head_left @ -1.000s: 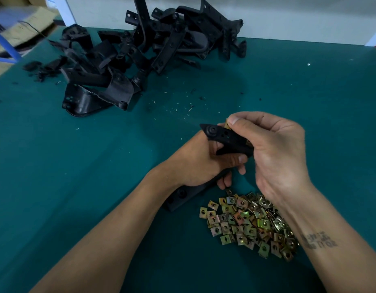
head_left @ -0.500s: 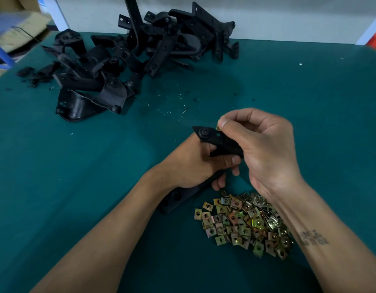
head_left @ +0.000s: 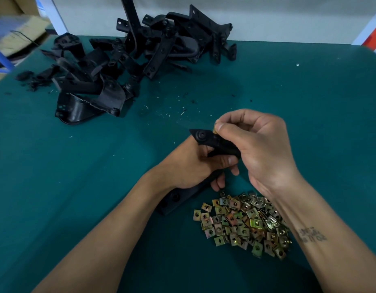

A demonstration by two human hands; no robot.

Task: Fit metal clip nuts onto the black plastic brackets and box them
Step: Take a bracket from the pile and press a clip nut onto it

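My left hand (head_left: 189, 166) grips a long black plastic bracket (head_left: 204, 137) around its middle; the bracket's lower end (head_left: 176, 199) sticks out below my wrist. My right hand (head_left: 261, 149) pinches a small brass-coloured clip nut (head_left: 215, 130) between thumb and forefinger against the bracket's upper edge, just right of its round boss. Most of the nut is hidden by my fingertips. A loose heap of metal clip nuts (head_left: 242, 223) lies on the green table (head_left: 309, 106) under my right wrist.
A big pile of black plastic brackets (head_left: 128, 60) fills the far left and centre of the table, against the white wall. Black scraps (head_left: 33, 79) and fine shavings (head_left: 170, 111) lie near it. Cardboard boxes (head_left: 16, 34) stand off the table's left edge.
Both hands and the bracket stay together in nearly the same pose; only the camera view shifts slightly. The right thumb and forefinger keep pressing the nut at the bracket's upper edge.
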